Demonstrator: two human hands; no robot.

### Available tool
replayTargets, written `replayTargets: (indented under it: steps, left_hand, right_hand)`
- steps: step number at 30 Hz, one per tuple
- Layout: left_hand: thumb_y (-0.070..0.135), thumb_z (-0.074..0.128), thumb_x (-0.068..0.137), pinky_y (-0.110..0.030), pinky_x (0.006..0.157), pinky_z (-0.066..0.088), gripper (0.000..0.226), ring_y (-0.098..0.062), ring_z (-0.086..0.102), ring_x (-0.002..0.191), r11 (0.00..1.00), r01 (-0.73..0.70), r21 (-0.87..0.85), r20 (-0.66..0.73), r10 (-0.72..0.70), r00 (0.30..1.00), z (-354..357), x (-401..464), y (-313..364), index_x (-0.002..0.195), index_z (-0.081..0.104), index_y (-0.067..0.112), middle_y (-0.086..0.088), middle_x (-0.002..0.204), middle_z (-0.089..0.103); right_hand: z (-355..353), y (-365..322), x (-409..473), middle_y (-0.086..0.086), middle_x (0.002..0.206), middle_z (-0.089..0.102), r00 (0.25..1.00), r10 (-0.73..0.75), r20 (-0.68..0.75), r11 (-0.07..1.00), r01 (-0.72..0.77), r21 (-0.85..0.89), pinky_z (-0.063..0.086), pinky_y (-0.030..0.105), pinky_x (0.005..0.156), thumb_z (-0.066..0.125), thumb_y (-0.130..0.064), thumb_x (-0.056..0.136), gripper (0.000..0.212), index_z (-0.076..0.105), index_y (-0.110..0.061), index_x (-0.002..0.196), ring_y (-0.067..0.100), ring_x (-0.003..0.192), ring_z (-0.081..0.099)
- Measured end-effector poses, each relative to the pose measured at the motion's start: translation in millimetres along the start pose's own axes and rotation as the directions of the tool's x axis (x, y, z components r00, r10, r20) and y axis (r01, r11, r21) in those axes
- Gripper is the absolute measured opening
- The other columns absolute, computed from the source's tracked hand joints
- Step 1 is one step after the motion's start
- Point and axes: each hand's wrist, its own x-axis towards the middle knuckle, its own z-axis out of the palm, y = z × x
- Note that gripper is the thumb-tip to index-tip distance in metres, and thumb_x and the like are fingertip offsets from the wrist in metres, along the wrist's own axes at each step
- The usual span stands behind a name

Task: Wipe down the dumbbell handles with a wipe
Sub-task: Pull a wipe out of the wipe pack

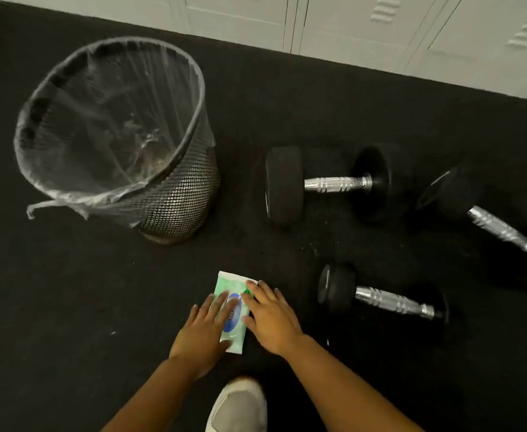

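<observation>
So the black rubber floor (69,307) is taking up most of the view, with pale lockers (380,26) running along the far edge. Far left, a mesh waste bin (175,210) with a clear liner is standing upright. Three dumbbells are lying on the floor to the right: the biggest one (337,183) far and roughly left-to-right, another (502,229) angling off toward the right edge, and the nearest dumbbell (393,302) just right of the hands, its chrome handle running left-to-right and tilting slightly nearer at its right end.

Near centre, the person is crouching over a green pack of wipes (232,310) lying flat on the floor, long axis pointing near-to-far. The left hand (203,335) is resting flat on the pack with its fingers relaxed and straight, pinning it down. The right hand (271,316) is also laid over the pack's right edge, fingers extended, not clenched around anything.

No wipe is out yet, looks like. The right hand is sitting closer to that nearest handle, so once a wipe is pulled, it probably just needs to go rightward.
</observation>
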Motion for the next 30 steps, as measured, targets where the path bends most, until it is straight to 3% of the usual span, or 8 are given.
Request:
replayTargets:
  steps: [6,12,15,19,22,25,30]
  left_hand:
    - [0.047,0.061,0.082,-0.037,0.113,0.015,0.092,-0.024,0.015,0.139,0.989,0.003,0.150,-0.145,0.019,0.989,-1.6,26.9,-8.0,0.147,0.000,0.027,0.000,0.153,0.014]
    - [0.046,0.066,0.078,-0.032,0.108,0.025,0.079,-0.020,0.026,0.132,0.999,0.015,0.051,-0.194,-0.005,0.981,8.8,30.4,-13.6,0.143,0.024,0.029,0.004,0.148,0.023]
    - [0.042,0.066,0.079,-0.026,0.097,0.033,0.059,-0.016,0.038,0.120,0.998,-0.014,-0.055,-0.281,-0.003,0.960,11.7,27.3,-14.1,0.131,0.041,0.027,0.005,0.138,0.039]
    - [0.027,0.075,0.075,-0.025,0.072,0.045,0.030,-0.015,0.058,0.089,0.979,-0.075,-0.190,-0.375,-0.002,0.927,21.9,14.2,-13.6,0.099,0.058,0.021,0.001,0.109,0.060]
    - [0.018,0.078,0.072,-0.019,0.048,0.040,0.029,-0.013,0.057,0.067,0.955,-0.080,-0.286,-0.417,-0.049,0.907,34.7,4.4,-14.3,0.087,0.053,0.020,0.000,0.093,0.060]
    - [0.017,0.071,0.078,-0.021,0.046,0.043,0.026,-0.014,0.060,0.074,0.943,-0.045,-0.331,-0.427,-0.107,0.898,45.0,-0.7,-16.4,0.099,0.055,0.019,0.001,0.100,0.058]
    - [0.015,0.076,0.074,-0.015,0.046,0.041,0.031,-0.013,0.060,0.072,0.936,-0.069,-0.346,-0.434,-0.094,0.896,49.0,-2.9,-16.0,0.102,0.061,0.018,0.000,0.097,0.058]
  right_hand:
    - [21.4,7.2,7.1,0.000,0.154,0.012,0.989,-0.016,-0.144,0.992,-0.002,-0.123,-0.001,0.042,0.112,0.045,-0.025,0.095,0.051,0.027,-0.020,0.143,0.021,0.141,0.004]
    - [33.6,9.0,9.7,0.001,0.149,0.030,0.974,-0.008,-0.226,0.987,-0.029,-0.159,0.005,0.044,0.109,0.058,-0.028,0.088,0.050,0.043,-0.020,0.135,0.023,0.139,0.020]
    - [33.2,8.9,10.6,0.001,0.149,0.029,0.972,-0.011,-0.234,0.987,-0.027,-0.157,0.005,0.044,0.110,0.056,-0.028,0.089,0.049,0.042,-0.020,0.135,0.023,0.139,0.018]
    - [25.0,2.4,14.1,0.004,0.148,0.029,0.971,0.004,-0.241,0.985,-0.045,-0.166,0.005,0.045,0.111,0.054,-0.029,0.091,0.045,0.044,-0.019,0.133,0.023,0.139,0.016]
    - [20.3,-3.4,17.9,0.008,0.140,0.039,0.971,-0.014,-0.240,0.978,-0.036,-0.204,0.018,0.048,0.109,0.060,-0.028,0.087,0.041,0.052,-0.022,0.126,0.027,0.133,0.028]
    - [21.3,-8.8,20.1,0.007,0.129,0.048,0.967,-0.102,-0.234,0.963,0.037,-0.269,0.032,0.045,0.098,0.063,-0.029,0.084,0.032,0.061,-0.026,0.116,0.026,0.119,0.040]
    - [21.8,-13.3,26.7,0.005,0.121,0.044,0.970,-0.127,-0.209,0.971,0.079,-0.226,0.033,0.036,0.091,0.051,-0.036,0.091,0.033,0.056,-0.021,0.120,0.022,0.110,0.038]
